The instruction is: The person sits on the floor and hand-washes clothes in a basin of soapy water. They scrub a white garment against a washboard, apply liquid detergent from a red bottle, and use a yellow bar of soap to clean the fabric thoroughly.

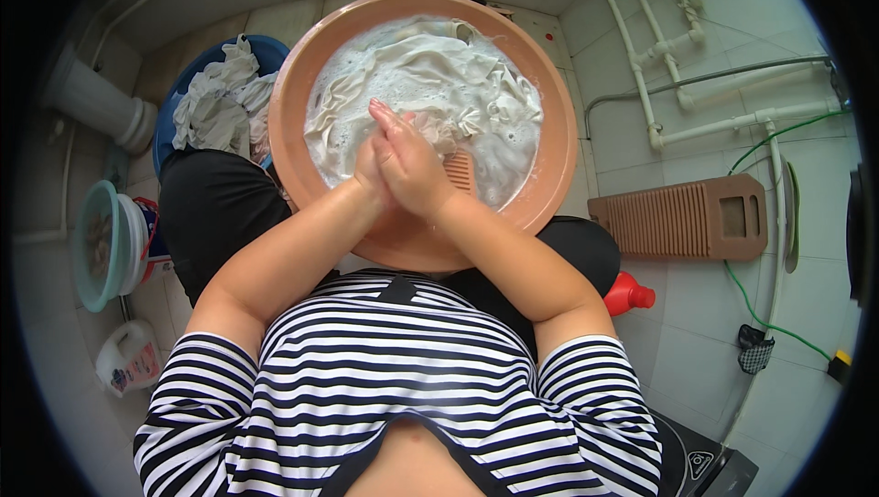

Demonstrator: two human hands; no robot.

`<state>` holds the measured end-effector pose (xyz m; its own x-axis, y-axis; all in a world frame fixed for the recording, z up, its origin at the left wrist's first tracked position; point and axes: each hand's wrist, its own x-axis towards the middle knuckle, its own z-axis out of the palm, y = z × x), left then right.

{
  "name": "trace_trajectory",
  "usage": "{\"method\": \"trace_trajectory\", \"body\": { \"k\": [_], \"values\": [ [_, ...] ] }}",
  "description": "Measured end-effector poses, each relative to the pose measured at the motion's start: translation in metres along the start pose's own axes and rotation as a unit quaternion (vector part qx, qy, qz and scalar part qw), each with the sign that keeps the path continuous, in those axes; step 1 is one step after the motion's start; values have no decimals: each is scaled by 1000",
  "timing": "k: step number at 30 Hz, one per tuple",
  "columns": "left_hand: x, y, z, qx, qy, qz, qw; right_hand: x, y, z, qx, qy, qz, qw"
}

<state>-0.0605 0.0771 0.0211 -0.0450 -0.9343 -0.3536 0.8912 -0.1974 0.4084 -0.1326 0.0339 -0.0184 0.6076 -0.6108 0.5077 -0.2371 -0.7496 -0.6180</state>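
My left hand (pixel 371 166) and my right hand (pixel 415 166) are pressed together, palm to palm, over a large orange plastic basin (pixel 560 119). I cannot tell whether anything lies between the palms. Just beyond the right hand is a bunched, thin, pale pinkish cloth (pixel 437 131). Below that cloth, the ridged end of an orange-brown washboard (pixel 460 173) slopes into the basin; my hands cover part of it. White wet fabric (pixel 439 61) spreads through the sudsy water (pixel 505 146), partly sunk in it.
A blue tub (pixel 165 119) with crumpled white laundry (pixel 213 109) stands at the left. Nearer are a light-green basin (pixel 86 256) and a white jug (pixel 130 359). To the right are a brown washboard (pixel 659 219), a red bottle (pixel 626 294), white wall pipes (pixel 728 127) and a green cord (pixel 762 315).
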Motion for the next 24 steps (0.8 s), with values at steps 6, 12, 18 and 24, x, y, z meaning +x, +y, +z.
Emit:
{"method": "trace_trajectory", "body": {
  "k": [6,12,18,24],
  "values": [
    [0,-10,15,-38,-6,-39,998,16,-22,-34,87,50,245,964],
    [-2,-1,4,-18,-60,20,998,19,-44,-40,103,4,-21,994],
    [-3,-14,22,3,2,-74,997,13,-3,-29,116,131,266,948],
    [23,-7,-39,-19,-130,51,990,26,-19,-50,136,78,231,960]
  ]
}}
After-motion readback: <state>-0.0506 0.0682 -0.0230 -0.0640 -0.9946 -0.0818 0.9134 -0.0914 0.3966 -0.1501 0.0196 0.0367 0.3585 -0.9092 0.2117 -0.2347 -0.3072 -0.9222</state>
